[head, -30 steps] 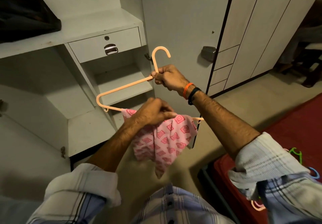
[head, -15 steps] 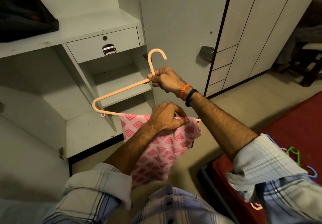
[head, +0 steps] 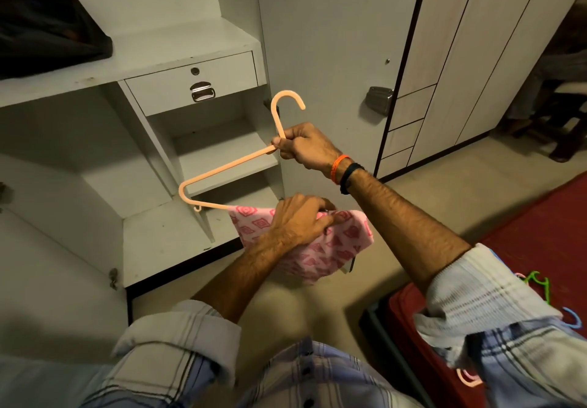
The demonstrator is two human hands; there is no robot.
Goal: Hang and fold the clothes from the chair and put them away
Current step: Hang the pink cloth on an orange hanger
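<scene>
- Two hands are working one garment: the right hand (head: 305,147) is gripping the peach hanger (head: 228,166) at the base of its hook, fingers curled tight round the neck, holding it out in front of the open wardrobe (head: 178,48).
- The left hand (head: 298,220), below the right hand and nearer the body, is clutching the pink patterned cloth (head: 336,245), which is draping over the hanger's bottom bar beneath that hand.
- Most of the cloth is sitting toward the end of the bar under the right forearm; the bar beyond the left hand's knuckles is lying bare, so I judge the hanger may be tipping once released.
- The cloth is looking bunched under the left hand, so it may be sliding off the smooth bar if that hand is letting go before spreading it.
- The hook, above the right hand, is pointing away from the shelves (head: 222,153); no rail is showing, so where it will hang cannot be told.
- Spare hangers (head: 540,283) are lying on the red bed (head: 540,236), beside the right sleeve (head: 476,293).
</scene>
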